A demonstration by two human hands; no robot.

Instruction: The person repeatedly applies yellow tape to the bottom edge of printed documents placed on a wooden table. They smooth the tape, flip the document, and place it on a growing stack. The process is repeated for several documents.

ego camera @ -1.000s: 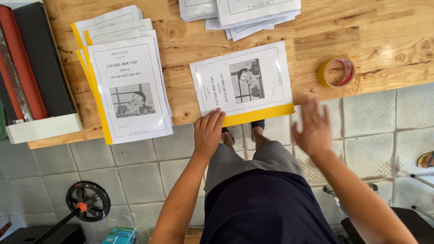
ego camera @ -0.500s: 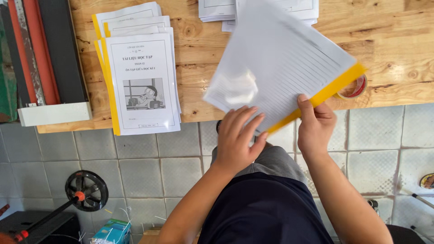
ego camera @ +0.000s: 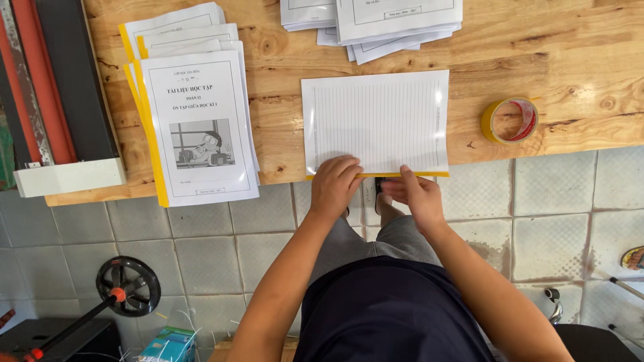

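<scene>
One wooden tabletop (ego camera: 577, 60) is seen across the upper part of the frame, with grey floor tiles (ego camera: 201, 241) spread below it. At the upper left edge, one long device in black, red and white (ego camera: 54, 100) is laid along the table. Just right of it, one fanned pile of yellow-spined booklets (ego camera: 194, 127) is stacked, with about five covers visible and the topmost showing a cartoon picture. At the top centre, one loose heap of white printed sheets (ego camera: 376, 20) is cut off by the frame edge; its number cannot be counted.

In the middle of the frame, one booklet (ego camera: 376, 124) is laid flat with its lined back page up, its yellow spine edge turned toward the lower edge of the table. Two hands are counted. The left hand (ego camera: 335, 184) is placed at the lower left part of that edge, its fingers curled down and pressed onto the paper and yellow strip. The right hand (ego camera: 416, 194) is set just right of it, slightly lower in the frame, with its fingertips pinched against the yellow edge; how tightly it is closed cannot be told. The booklet thus lies directly above both hands in the frame.

One roll of yellow tape (ego camera: 510, 121) is left at the right of the table, well apart from the hands. One black wheel with a red hub (ego camera: 127, 287) is seen at the lower left.
</scene>
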